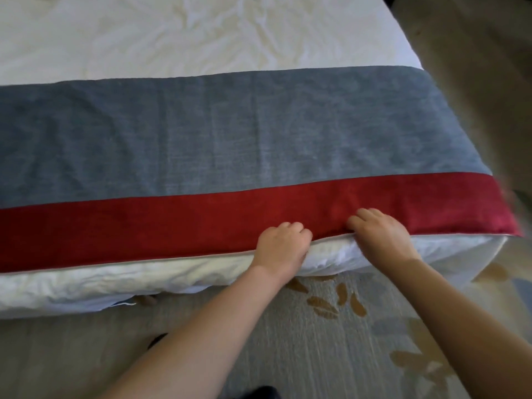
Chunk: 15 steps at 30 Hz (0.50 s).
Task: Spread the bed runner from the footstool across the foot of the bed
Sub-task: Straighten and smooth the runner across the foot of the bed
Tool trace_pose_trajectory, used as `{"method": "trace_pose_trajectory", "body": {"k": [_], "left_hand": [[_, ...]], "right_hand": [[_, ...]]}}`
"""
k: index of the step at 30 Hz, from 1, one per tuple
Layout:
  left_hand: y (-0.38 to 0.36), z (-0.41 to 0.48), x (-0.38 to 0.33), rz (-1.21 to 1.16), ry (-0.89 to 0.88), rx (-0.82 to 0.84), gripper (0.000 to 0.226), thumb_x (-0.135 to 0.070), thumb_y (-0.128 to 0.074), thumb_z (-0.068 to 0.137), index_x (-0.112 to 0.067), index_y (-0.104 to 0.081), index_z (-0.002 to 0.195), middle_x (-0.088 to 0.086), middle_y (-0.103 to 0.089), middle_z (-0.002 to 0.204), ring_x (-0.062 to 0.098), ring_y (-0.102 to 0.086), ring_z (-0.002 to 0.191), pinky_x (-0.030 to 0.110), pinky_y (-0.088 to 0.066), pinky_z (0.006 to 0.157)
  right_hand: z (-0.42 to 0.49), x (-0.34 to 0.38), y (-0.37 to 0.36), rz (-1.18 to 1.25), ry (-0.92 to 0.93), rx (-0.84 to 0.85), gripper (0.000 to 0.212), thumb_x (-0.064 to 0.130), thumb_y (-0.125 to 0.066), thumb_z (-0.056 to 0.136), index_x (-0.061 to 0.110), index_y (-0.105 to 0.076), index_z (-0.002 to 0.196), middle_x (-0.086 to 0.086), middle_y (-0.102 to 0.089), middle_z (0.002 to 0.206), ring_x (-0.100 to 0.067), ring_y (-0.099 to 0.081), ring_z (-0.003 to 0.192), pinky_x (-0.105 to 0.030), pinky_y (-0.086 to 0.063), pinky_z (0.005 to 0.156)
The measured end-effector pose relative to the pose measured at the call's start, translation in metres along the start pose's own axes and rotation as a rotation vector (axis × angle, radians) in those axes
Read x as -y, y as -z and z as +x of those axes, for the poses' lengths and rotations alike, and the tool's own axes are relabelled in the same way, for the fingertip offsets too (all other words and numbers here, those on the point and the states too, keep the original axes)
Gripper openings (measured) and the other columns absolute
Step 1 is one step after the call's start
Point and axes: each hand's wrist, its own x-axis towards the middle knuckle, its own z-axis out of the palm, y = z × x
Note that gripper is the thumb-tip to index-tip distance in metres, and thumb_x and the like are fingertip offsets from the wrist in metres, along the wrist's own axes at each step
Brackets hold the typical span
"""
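Gripping the red near edge of the bed runner (230, 133) with left hand (280, 246) and right hand (380, 236), fingers (290, 227) clamped on it; white bed (172, 33), leaf-patterned carpet (316, 341) below.

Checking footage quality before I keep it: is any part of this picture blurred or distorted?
Head view: sharp at centre, where left hand and right hand grip the bed runner; motion blur smears its right end; the wide lens bows its stripes; the white duvet looks nearly overexposed.

Grey-blue and red bed runner (230, 145), white bedding (172, 38), leaf-patterned carpet (331, 341).
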Motion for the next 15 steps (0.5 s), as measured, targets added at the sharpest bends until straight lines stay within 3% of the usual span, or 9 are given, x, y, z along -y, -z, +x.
{"method": "trace_pose_trajectory", "body": {"k": [3, 5, 10, 12, 15], "left_hand": [[-0.004, 0.015, -0.023, 0.015, 0.003, 0.038, 0.019, 0.005, -0.053, 0.079, -0.012, -0.057, 0.083, 0.003, -0.059, 0.087, 0.024, -0.056, 0.081, 0.032, -0.030, 0.056], [-0.005, 0.019, -0.031, 0.018, 0.016, 0.047, 0.019, 0.005, -0.054, 0.078, -0.013, -0.057, 0.083, 0.003, -0.059, 0.087, 0.024, -0.056, 0.081, 0.032, -0.030, 0.056], [-0.008, 0.027, -0.044, 0.035, -0.047, -0.019, 0.016, -0.001, -0.057, 0.077, -0.016, -0.058, 0.083, 0.000, -0.058, 0.084, 0.020, -0.055, 0.075, 0.030, -0.029, 0.054], [-0.008, 0.033, -0.055, 0.054, -0.054, -0.002, 0.019, 0.003, -0.061, 0.072, -0.015, -0.059, 0.076, 0.000, -0.059, 0.076, 0.020, -0.056, 0.067, 0.029, -0.027, 0.051], [-0.011, 0.045, -0.066, 0.034, -0.030, -0.028, 0.022, 0.005, -0.056, 0.072, -0.016, -0.048, 0.070, -0.001, -0.049, 0.072, 0.018, -0.044, 0.063, 0.030, -0.024, 0.052]], "right_hand": [[-0.006, -0.013, 0.000, -0.034, 0.060, 0.012, 0.033, -0.016, -0.075, 0.042, 0.008, -0.063, 0.061, -0.005, -0.056, 0.060, -0.025, -0.055, 0.053, -0.028, -0.041, 0.038], [-0.009, -0.015, -0.003, -0.044, 0.129, -0.020, 0.036, -0.015, -0.076, 0.035, 0.009, -0.060, 0.056, -0.004, -0.053, 0.055, -0.024, -0.053, 0.047, -0.027, -0.040, 0.035], [-0.015, -0.042, -0.006, -0.026, 0.007, -0.047, 0.022, -0.007, -0.073, 0.055, 0.008, -0.064, 0.068, -0.006, -0.057, 0.065, -0.027, -0.056, 0.059, -0.031, -0.042, 0.044], [-0.025, -0.061, -0.007, -0.053, -0.089, -0.006, 0.022, -0.007, -0.068, 0.065, 0.010, -0.065, 0.078, -0.004, -0.058, 0.076, -0.025, -0.057, 0.070, -0.032, -0.044, 0.048], [-0.035, -0.084, -0.008, -0.115, -0.076, 0.081, 0.026, -0.009, -0.063, 0.070, 0.013, -0.065, 0.085, -0.001, -0.060, 0.083, -0.022, -0.058, 0.080, -0.031, -0.047, 0.049]]}}
